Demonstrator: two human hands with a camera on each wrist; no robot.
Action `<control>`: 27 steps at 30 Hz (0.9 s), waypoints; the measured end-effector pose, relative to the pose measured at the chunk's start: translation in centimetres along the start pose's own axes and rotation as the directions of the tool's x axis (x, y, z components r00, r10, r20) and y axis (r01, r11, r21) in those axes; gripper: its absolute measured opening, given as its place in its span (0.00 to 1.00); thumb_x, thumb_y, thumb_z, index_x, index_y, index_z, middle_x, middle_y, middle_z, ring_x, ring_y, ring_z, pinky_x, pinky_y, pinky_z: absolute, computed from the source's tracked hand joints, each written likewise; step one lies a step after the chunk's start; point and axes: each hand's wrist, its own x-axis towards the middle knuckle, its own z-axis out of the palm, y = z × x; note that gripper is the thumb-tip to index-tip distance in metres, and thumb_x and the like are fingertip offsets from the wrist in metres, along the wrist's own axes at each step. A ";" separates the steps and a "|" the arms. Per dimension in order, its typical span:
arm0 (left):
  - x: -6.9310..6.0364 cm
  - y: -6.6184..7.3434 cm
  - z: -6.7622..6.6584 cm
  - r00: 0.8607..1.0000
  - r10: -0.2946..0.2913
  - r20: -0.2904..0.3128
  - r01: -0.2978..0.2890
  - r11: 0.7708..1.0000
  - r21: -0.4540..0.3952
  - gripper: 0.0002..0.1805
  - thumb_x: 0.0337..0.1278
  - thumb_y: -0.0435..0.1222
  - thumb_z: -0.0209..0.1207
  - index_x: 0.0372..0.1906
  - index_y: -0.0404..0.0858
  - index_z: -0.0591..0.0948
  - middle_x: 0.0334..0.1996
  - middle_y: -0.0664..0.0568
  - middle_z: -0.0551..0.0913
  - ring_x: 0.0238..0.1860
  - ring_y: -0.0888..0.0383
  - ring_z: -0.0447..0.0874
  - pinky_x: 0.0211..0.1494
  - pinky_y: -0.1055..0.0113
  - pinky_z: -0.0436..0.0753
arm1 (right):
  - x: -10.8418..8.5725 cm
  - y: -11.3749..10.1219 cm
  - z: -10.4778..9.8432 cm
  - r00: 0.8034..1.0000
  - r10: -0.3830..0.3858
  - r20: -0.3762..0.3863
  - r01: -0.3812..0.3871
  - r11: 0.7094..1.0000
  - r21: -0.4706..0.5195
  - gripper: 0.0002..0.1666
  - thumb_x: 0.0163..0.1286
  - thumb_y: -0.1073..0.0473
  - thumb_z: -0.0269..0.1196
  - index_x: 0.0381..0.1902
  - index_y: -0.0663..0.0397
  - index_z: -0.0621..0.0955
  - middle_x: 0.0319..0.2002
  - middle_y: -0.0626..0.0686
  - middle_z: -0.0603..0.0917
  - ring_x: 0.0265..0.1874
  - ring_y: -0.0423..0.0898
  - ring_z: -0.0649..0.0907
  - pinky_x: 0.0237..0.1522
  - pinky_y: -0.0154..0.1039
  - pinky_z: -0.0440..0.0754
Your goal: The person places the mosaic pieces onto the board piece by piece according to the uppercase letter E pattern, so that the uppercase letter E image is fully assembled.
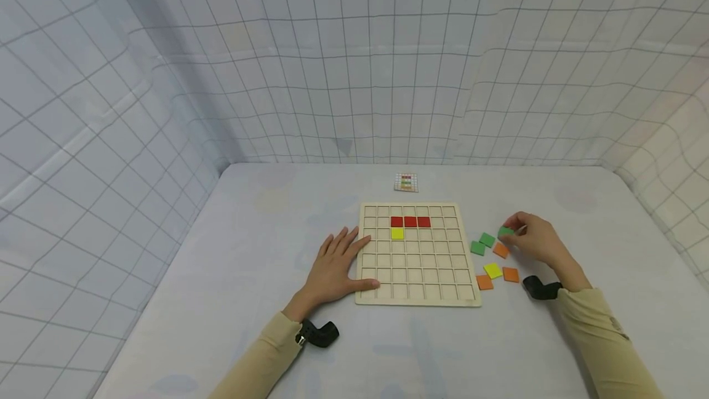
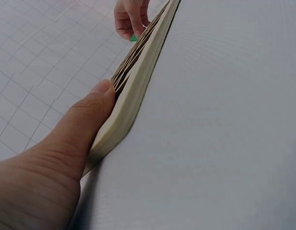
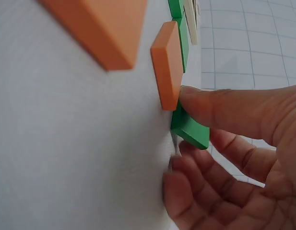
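Note:
A pale gridded board [image 1: 418,257] lies on the table, with three red tiles [image 1: 410,221] in a row and a yellow tile [image 1: 397,233] under the leftmost. The left hand [image 1: 332,266] rests with spread fingers on the board's left edge; its thumb [image 2: 83,122] lies on the frame in the left wrist view. To the right of the board, the right hand [image 1: 533,239] pinches a green tile [image 3: 191,130] between thumb and fingers, just beside an orange tile [image 3: 168,67] in the right wrist view.
Right of the board lie two more green tiles [image 1: 487,239], several orange tiles [image 1: 511,274] and one yellow tile [image 1: 493,271]. Behind the board is a small card [image 1: 406,182] with a coloured grid pattern. Gridded white cloth [image 1: 354,66] hangs around the table.

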 end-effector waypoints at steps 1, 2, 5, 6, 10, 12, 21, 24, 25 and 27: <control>0.0 0.0 0.0 1.000 -0.001 0.000 0.001 1.000 0.003 0.52 0.46 0.71 0.54 0.75 0.52 0.56 0.74 0.51 0.48 0.74 0.52 0.37 0.71 0.54 0.37 | 0.0 0.0 0.0 1.000 0.000 0.003 -0.001 1.000 0.006 0.17 0.62 0.58 0.66 0.42 0.65 0.76 0.37 0.60 0.78 0.37 0.56 0.77 0.31 0.41 0.74; 0.0 0.0 0.1 1.000 -0.002 -0.001 0.002 1.000 0.003 0.52 0.46 0.71 0.54 0.75 0.52 0.56 0.74 0.51 0.48 0.74 0.52 0.37 0.71 0.54 0.37 | 0.0 0.1 0.1 1.000 0.002 0.006 -0.002 1.000 0.014 0.17 0.62 0.59 0.66 0.42 0.64 0.75 0.37 0.59 0.78 0.36 0.55 0.77 0.31 0.40 0.74; 0.0 -0.1 0.1 1.000 -0.001 -0.005 0.001 1.000 0.003 0.52 0.46 0.71 0.54 0.74 0.52 0.56 0.74 0.51 0.49 0.74 0.52 0.38 0.71 0.54 0.37 | -0.1 0.2 0.2 1.000 -0.001 0.009 0.000 0.999 0.034 0.16 0.63 0.60 0.65 0.42 0.64 0.74 0.34 0.57 0.77 0.34 0.52 0.76 0.30 0.39 0.73; 0.0 -0.1 0.2 1.000 0.000 -0.007 0.000 1.000 0.003 0.52 0.46 0.70 0.54 0.74 0.52 0.56 0.74 0.51 0.49 0.74 0.52 0.38 0.71 0.54 0.37 | -0.1 0.1 0.2 1.000 -0.005 0.009 0.005 0.999 0.041 0.16 0.63 0.60 0.65 0.42 0.64 0.73 0.34 0.57 0.77 0.33 0.52 0.75 0.30 0.39 0.73; 0.0 0.0 0.2 1.000 0.000 -0.010 0.000 1.000 0.003 0.52 0.46 0.70 0.55 0.74 0.52 0.57 0.74 0.51 0.50 0.74 0.51 0.38 0.71 0.53 0.38 | -0.2 0.0 0.4 1.000 -0.024 0.004 0.024 0.998 0.051 0.14 0.63 0.61 0.64 0.41 0.64 0.73 0.33 0.56 0.78 0.31 0.50 0.76 0.30 0.40 0.74; -0.1 0.0 0.2 1.000 0.000 -0.009 0.000 1.000 0.002 0.52 0.46 0.70 0.55 0.74 0.52 0.56 0.74 0.51 0.49 0.74 0.51 0.38 0.71 0.53 0.38 | -0.3 -0.1 0.4 0.999 -0.036 0.000 0.036 0.998 0.049 0.13 0.64 0.62 0.63 0.42 0.64 0.73 0.32 0.55 0.77 0.30 0.50 0.75 0.29 0.40 0.73; 0.0 -0.1 0.3 1.000 -0.001 -0.008 0.001 1.000 0.009 0.52 0.46 0.71 0.54 0.74 0.52 0.56 0.74 0.51 0.48 0.74 0.52 0.38 0.71 0.53 0.37 | -0.4 -1.6 1.0 0.982 -0.171 -0.086 0.175 0.983 0.048 0.08 0.64 0.64 0.64 0.39 0.61 0.76 0.25 0.51 0.70 0.24 0.47 0.69 0.24 0.35 0.65; 0.0 -0.1 0.3 1.000 0.004 -0.015 -0.003 1.000 0.010 0.52 0.46 0.71 0.54 0.74 0.52 0.56 0.74 0.51 0.49 0.74 0.51 0.38 0.71 0.53 0.38 | -0.2 -2.4 1.6 0.974 -0.209 -0.084 0.214 0.975 0.059 0.08 0.64 0.64 0.65 0.38 0.60 0.77 0.26 0.51 0.71 0.25 0.46 0.70 0.25 0.34 0.67; 0.0 0.0 0.2 1.000 0.004 -0.017 -0.004 1.000 0.010 0.52 0.46 0.71 0.54 0.74 0.51 0.57 0.74 0.51 0.49 0.74 0.51 0.38 0.71 0.53 0.38 | -0.1 -2.8 1.8 0.972 -0.222 -0.077 0.227 0.972 0.065 0.08 0.64 0.64 0.65 0.37 0.60 0.77 0.26 0.50 0.72 0.25 0.46 0.71 0.25 0.34 0.68; 0.0 0.0 0.2 1.000 0.006 -0.017 -0.006 1.000 0.011 0.52 0.46 0.71 0.54 0.74 0.51 0.57 0.74 0.51 0.49 0.74 0.51 0.38 0.71 0.53 0.38 | 0.0 -3.4 2.2 0.965 -0.255 -0.056 0.259 0.963 0.076 0.07 0.63 0.64 0.65 0.37 0.59 0.77 0.27 0.49 0.74 0.26 0.46 0.73 0.27 0.34 0.71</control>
